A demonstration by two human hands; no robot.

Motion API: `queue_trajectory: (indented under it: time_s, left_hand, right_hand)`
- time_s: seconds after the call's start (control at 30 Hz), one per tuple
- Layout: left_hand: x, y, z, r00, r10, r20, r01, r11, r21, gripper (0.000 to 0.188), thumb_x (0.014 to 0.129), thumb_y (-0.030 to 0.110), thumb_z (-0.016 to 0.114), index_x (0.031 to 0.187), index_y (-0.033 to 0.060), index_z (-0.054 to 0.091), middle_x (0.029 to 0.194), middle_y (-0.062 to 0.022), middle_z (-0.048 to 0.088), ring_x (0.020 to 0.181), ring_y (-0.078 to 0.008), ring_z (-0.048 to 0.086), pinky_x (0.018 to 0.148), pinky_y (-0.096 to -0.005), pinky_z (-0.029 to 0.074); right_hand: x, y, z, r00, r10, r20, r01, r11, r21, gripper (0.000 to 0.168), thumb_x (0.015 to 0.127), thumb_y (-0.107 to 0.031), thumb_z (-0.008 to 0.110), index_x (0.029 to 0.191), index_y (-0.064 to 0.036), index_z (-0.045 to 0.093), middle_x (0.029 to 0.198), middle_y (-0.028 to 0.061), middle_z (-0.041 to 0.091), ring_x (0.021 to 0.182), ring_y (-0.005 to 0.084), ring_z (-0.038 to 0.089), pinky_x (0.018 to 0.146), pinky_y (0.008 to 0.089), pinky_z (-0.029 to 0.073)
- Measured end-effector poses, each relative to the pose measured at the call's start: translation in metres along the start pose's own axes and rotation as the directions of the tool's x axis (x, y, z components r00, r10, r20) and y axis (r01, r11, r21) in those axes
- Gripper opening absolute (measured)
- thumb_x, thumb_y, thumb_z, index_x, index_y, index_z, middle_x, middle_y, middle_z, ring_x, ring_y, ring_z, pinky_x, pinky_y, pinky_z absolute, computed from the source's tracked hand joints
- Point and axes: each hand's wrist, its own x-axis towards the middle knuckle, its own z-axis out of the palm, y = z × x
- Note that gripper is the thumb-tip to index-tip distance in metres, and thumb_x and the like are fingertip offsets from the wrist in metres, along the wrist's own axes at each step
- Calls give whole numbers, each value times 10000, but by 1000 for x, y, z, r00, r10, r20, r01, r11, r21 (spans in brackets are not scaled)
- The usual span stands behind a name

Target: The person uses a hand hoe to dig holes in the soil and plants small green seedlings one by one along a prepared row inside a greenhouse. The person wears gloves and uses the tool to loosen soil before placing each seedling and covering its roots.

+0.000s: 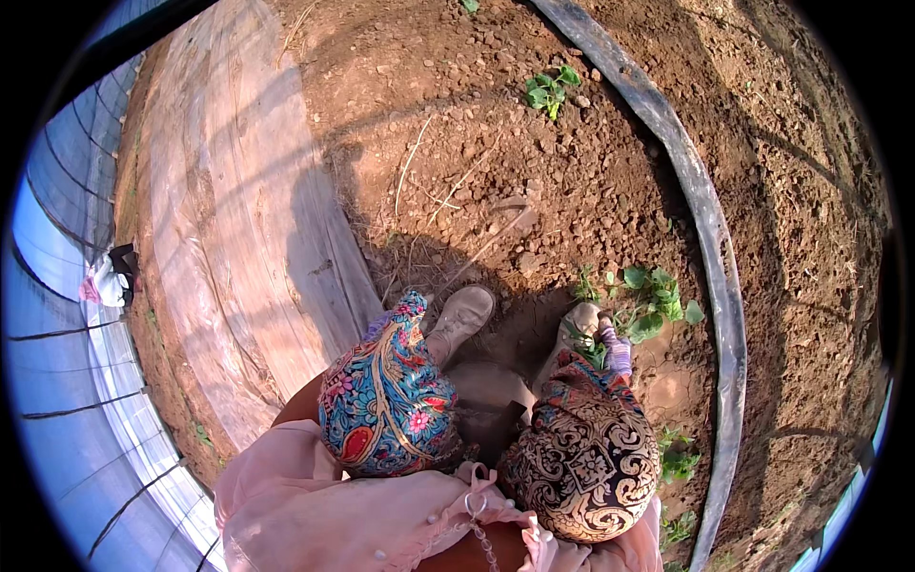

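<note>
My right hand (615, 350), in a purple-and-white striped glove with soiled fingertips, reaches down beside my right shoe (582, 318). Green blades (590, 350) lie against it; whether its fingers grip them is not clear. A broad-leaved green seedling (661, 297) grows just beyond it. Only a sliver of purple glove shows of my left hand (377, 326), behind my left knee in floral cloth (389, 415); what it touches is hidden. My left shoe (463, 314) stands on the soil, and between my legs is a dark, dusty object (490, 400).
A flat grey drip hose (704, 193) curves along the right. Clear plastic sheeting (236, 164) covers soil at left. Another seedling (550, 91) and dry stalks (465, 179) are ahead; more small plants (675, 461) stand at lower right. A person (114, 275) is far left by the greenhouse wall (57, 357).
</note>
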Motion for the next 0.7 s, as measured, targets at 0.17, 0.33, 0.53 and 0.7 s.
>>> queue_trajectory:
  time_s: [0.17,0.33,0.53,0.7]
  left_hand:
    - [33,-3,9,993,117,-20,-117,993,2,317,817,161,445,1129,105,451,917,-90,569,822,-193,557,714,-287,444]
    - [0,-84,5,992,-36,123,61,975,-212,318,830,144,437,1143,85,439,908,-34,561,781,-130,534,688,-236,435]
    - [-9,-34,-1,716,-531,453,590,114,-799,314,851,159,417,1154,78,429,896,-9,543,750,-72,497,642,-189,429]
    - [-8,-62,11,798,-481,363,563,377,-736,317,830,174,455,1142,117,449,760,-4,524,596,-62,446,505,-169,384]
  right_hand:
    - [-11,-67,9,987,148,-62,-128,958,258,201,802,-181,497,704,-11,541,631,33,543,566,99,453,567,245,369]
    - [10,-67,7,990,100,-99,-89,990,107,195,757,-103,558,889,34,516,784,39,575,634,90,474,602,258,401]
    - [62,-102,64,995,-6,97,90,419,-904,392,695,-375,565,904,-45,536,870,179,564,824,323,533,722,387,421]
    - [93,-88,51,982,4,191,174,394,-902,271,690,-254,579,843,-31,553,825,150,586,785,280,559,707,365,433]
